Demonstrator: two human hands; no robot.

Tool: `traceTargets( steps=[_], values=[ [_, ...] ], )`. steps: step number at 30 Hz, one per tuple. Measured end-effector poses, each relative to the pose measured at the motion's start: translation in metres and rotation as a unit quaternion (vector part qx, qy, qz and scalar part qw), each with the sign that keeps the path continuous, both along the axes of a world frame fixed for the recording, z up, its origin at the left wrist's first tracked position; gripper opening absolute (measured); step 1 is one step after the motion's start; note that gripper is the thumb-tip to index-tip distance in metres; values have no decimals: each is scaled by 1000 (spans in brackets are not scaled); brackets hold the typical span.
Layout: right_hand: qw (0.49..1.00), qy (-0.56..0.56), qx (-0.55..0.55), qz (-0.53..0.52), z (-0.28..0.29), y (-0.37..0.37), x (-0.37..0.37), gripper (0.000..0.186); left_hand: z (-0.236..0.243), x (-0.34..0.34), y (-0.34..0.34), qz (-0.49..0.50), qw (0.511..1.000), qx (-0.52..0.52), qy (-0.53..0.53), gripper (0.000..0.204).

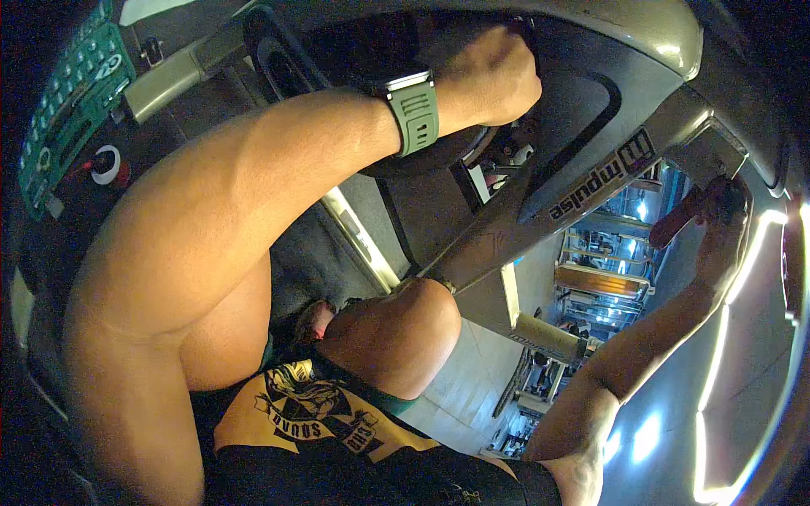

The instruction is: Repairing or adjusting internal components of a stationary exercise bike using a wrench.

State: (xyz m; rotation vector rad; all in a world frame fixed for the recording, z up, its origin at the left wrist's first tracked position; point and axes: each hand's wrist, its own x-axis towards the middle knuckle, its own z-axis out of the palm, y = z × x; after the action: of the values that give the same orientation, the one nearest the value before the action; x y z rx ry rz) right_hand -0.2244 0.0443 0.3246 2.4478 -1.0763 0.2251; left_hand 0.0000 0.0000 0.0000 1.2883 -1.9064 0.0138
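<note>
My left hand, with a green-strapped watch on its wrist, is closed against the dark inside of a grey machine frame at the top; what its fingers grip is hidden. At the right, my right hand is closed around a dark handle beside the frame. Both forearms stretch from the lower edge. My bent knee and a black shirt with a yellow print show below, between my arms.
A green perforated panel and a red-and-white round piece are at the upper left. A metal rail runs down the middle. Gym machines, a tiled floor and bright light strips show on the right.
</note>
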Motion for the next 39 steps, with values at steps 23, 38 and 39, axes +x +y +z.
traceTargets(
  steps=[23, 38, 39],
  values=[
    [923, -274, 264, 49, -20, 4, 10, 53, 16, 33, 56, -4, 918, 160, 364, 25],
    [922, -326, 193, 83, -28, 5, 18, 52, 0, 15, 41, 50, 975, -123, 180, 23],
    [919, -335, 190, 86, -28, 6, 18, 52, 1, 15, 40, 52, 970, -46, 234, 21]
  ],
)
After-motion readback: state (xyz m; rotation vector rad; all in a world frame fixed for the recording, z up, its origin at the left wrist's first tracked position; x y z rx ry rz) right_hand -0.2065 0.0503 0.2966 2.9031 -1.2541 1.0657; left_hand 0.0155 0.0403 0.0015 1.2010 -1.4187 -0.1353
